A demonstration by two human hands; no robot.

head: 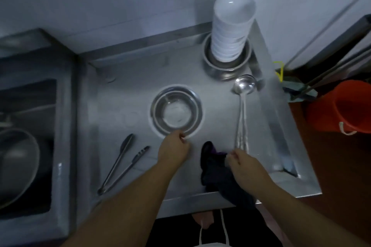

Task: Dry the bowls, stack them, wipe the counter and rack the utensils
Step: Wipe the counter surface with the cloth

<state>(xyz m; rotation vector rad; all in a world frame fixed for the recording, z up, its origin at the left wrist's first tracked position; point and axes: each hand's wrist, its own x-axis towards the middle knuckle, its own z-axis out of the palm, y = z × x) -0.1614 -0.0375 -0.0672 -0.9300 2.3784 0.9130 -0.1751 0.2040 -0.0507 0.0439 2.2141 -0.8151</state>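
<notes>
Steel bowl (176,110) sits mid-counter (124,78), its near rim pinched by the left hand (173,151); likely light, rigid and slippery when wet, best held at the rim. The right hand (244,166) grips a soft dark cloth (216,170) just right. Tongs (122,163) lie left, ladles (242,106) right, stacked white bowls (230,30) far right; nothing blocks the bowl.
</notes>
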